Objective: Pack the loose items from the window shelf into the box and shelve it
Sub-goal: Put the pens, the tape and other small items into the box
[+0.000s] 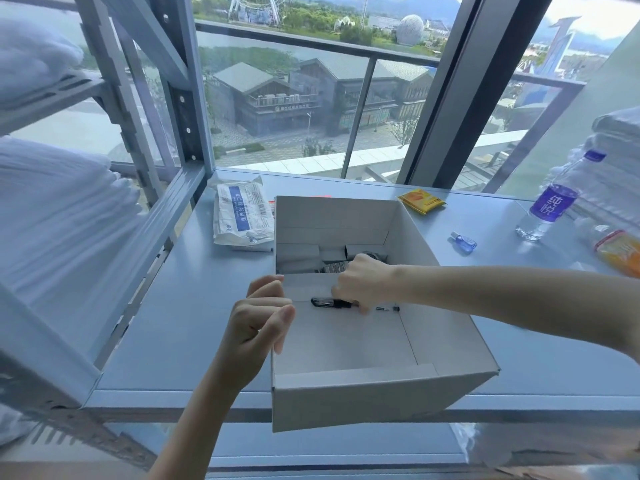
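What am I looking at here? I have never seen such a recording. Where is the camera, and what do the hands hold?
No machine here: a person wears one camera on the head, looking down at their own hands. The left hand grips the left wall of an open white box on a window shelf. The right hand holds a black pen inside the box. Outside it sit a mask packet, a yellow packet, a small blue bottle and a water bottle.

Surface: pale blue-grey window shelf (194, 323)
Near centre: open white cardboard box (346, 400)
Far left: white plastic mask packet with blue label (242, 216)
Far, right of box: flat yellow sachet (420, 200)
Right: small blue bottle (464, 242); upright clear water bottle with purple label (550, 206); orange packet (620, 252)
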Tool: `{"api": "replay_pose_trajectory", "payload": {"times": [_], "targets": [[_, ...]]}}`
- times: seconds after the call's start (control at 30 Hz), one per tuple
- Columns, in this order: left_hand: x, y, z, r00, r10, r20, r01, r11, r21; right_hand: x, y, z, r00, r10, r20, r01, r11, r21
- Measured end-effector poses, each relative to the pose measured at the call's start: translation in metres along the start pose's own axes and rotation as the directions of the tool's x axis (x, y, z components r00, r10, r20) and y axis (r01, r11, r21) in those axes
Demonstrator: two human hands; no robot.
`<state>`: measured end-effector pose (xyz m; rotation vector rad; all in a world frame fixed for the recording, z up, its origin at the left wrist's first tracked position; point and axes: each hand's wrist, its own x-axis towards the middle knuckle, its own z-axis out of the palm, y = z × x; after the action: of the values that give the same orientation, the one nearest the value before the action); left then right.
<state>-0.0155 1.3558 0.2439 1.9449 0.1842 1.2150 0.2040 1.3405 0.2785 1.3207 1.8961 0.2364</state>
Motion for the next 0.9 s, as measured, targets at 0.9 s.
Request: {"api": "replay_pose_trajectory", "payload": {"times": [0.9], "targets": [[0.002, 0.02, -0.003, 0.97, -0.219, 0.101, 0.206, 0.97, 0.131, -0.154, -0.038, -0.022, 0.952, 0.238, -0.192, 0.034, 0.541, 0.84]]}}
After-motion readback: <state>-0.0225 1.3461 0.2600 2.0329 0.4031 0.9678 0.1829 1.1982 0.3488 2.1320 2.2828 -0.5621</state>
